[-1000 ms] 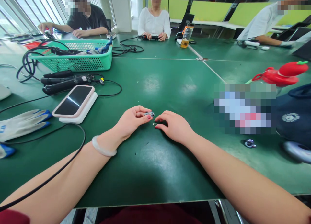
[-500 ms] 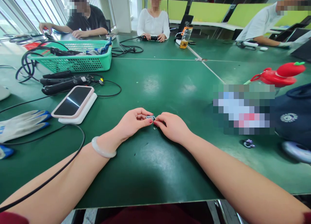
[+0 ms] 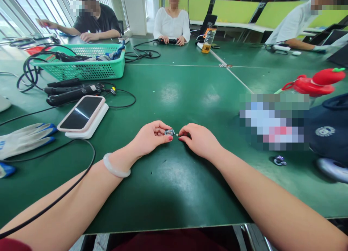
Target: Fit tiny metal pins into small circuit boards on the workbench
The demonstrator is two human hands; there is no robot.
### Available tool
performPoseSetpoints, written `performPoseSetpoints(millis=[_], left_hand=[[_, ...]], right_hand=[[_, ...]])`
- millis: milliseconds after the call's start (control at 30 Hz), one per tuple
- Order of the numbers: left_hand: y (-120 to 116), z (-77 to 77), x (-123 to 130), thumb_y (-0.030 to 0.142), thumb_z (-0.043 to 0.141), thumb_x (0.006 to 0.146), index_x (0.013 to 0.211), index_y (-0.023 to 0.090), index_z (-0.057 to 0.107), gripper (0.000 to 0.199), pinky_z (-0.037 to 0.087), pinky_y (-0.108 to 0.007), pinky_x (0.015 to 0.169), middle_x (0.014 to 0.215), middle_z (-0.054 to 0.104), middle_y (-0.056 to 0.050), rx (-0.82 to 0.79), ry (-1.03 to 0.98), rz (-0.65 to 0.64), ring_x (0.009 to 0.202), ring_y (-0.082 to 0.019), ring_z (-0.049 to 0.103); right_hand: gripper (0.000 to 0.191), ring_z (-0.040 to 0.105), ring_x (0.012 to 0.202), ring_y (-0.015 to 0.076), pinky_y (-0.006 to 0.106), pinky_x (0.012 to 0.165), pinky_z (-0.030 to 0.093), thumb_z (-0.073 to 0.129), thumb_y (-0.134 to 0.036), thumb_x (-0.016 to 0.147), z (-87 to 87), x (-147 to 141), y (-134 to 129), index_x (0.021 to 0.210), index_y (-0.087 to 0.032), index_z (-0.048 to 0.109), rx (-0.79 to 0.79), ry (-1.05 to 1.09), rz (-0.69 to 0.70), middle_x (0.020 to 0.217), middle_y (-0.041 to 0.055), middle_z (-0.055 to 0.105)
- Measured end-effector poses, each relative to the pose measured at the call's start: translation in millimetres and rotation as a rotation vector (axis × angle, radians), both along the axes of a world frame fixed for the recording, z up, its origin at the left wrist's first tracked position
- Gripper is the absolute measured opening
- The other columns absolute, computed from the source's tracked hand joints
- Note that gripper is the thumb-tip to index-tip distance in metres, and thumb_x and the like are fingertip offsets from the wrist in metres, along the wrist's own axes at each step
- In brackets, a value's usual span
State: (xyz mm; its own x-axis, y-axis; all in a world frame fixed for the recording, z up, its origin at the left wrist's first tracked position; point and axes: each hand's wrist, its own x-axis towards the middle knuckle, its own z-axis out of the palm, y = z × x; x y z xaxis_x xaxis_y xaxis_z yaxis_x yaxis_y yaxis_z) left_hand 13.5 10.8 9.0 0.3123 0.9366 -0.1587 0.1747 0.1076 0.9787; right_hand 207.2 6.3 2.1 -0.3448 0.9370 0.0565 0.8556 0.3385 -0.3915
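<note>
Near the middle of the green table [image 3: 168, 185], my left hand [image 3: 152, 136] pinches a small flat bluish piece with fine detail [image 3: 169, 132] between thumb and fingers. A pale bracelet circles that wrist. Just to the right, my right hand [image 3: 198, 140] has its thumb and forefinger closed on a tiny light-coloured piece [image 3: 177, 135], too small to name. A narrow gap separates the two pieces. Both hands rest low over the tabletop.
Left: a phone [image 3: 81, 113] on a white box, a glove [image 3: 27, 138], black devices [image 3: 73, 93], a green basket [image 3: 87, 69] and a cable over my left forearm. Right: a red-topped bottle [image 3: 312, 82], a dark bag [image 3: 330, 131] and a small shiny object [image 3: 279, 160]. People sit beyond.
My right hand has moved slightly right, away from my left hand, with the tiny piece in its fingertips. The bluish piece now shows more fully. The far-left person's raised hand has moved left.
</note>
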Motion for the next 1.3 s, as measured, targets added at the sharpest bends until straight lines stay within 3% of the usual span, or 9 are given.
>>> performPoseSetpoints(millis=[367, 633, 900, 1300], left_hand=[[-1, -2.8, 0, 0.024, 0.078, 0.063, 0.088, 0.014, 0.062, 0.032, 0.049, -0.03, 0.071, 0.073, 0.064, 0.0, 0.026, 0.053, -0.039, 0.067, -0.011, 0.059], [-1, -6.5, 1, 0.029, 0.077, 0.064, 0.09, 0.014, 0.061, 0.034, 0.048, -0.029, 0.068, 0.073, 0.063, 0.0, 0.046, 0.106, -0.064, 0.066, -0.011, 0.058], [-3, -8.0, 1, 0.029, 0.076, 0.064, 0.085, 0.016, 0.06, 0.03, 0.047, -0.028, 0.063, 0.069, 0.062, 0.001, 0.079, 0.103, -0.097, 0.064, -0.012, 0.058], [-3, -6.6, 0, 0.028, 0.076, 0.065, 0.086, 0.015, 0.061, 0.029, 0.049, -0.03, 0.068, 0.073, 0.065, -0.001, 0.069, 0.086, -0.121, 0.068, -0.013, 0.06]], right_hand=[[0.014, 0.057, 0.075, 0.0144, 0.027, 0.064, 0.038, 0.054, -0.021, 0.088, -5.3, -2, 2, 0.077, -0.02, 0.063, 0.07, -0.075, -0.02, 0.082, 0.0018, 0.063], [0.016, 0.056, 0.075, 0.0142, 0.026, 0.066, 0.039, 0.052, -0.018, 0.088, 2.9, 0, -2, 0.075, -0.02, 0.061, 0.188, 0.081, -0.067, 0.082, 0.0016, 0.062], [0.015, 0.058, 0.077, 0.0134, 0.025, 0.068, 0.041, 0.051, -0.018, 0.089, 7.6, -14, -17, 0.079, -0.021, 0.062, 0.222, 0.157, 0.04, 0.084, 0.0016, 0.064], [0.014, 0.06, 0.079, 0.0132, 0.025, 0.07, 0.043, 0.052, -0.018, 0.088, 6.3, -14, -15, 0.081, -0.021, 0.064, 0.224, 0.148, 0.045, 0.087, 0.0015, 0.066]])
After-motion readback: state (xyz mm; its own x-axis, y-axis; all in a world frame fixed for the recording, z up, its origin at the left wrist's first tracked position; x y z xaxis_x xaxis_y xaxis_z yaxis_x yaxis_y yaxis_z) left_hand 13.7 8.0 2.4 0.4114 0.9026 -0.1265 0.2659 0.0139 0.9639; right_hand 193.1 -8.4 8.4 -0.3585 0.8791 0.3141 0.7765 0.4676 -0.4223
